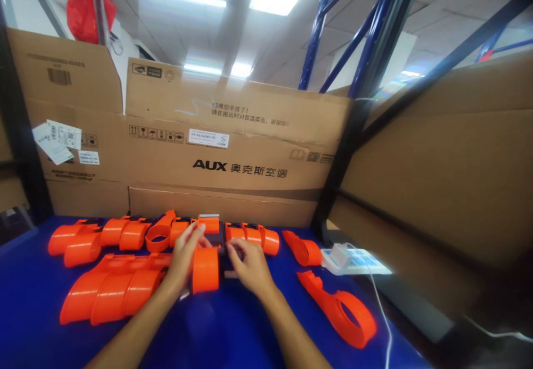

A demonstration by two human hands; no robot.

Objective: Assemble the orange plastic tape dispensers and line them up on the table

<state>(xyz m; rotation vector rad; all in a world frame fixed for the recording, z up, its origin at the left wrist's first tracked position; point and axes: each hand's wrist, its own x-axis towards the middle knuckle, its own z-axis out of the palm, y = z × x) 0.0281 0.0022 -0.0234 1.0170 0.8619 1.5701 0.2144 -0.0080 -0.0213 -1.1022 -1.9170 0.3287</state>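
Observation:
My left hand point(186, 256) is closed on an orange tape dispenser, its thumb pointing up. The round lower part of this tape dispenser point(205, 269) hangs over the blue tabletop, just right of the wrist. Behind the thumb shows another orange part point(209, 224) with a pale strip along its top; whether it belongs to the held piece, I cannot tell. Close by on the right, my right hand point(251, 263) has its fingers curled together near a dark block point(216, 239). Anything between those fingertips is too small or hidden to name.
Several orange dispensers point(112, 288) lie at left, with more in a back row point(252, 237). Two single dispensers point(350, 316) lie at right, near a white power strip point(353, 260) with a cable. Cardboard panels point(166, 160) and dark posts point(333, 191) bound the blue table point(233, 330).

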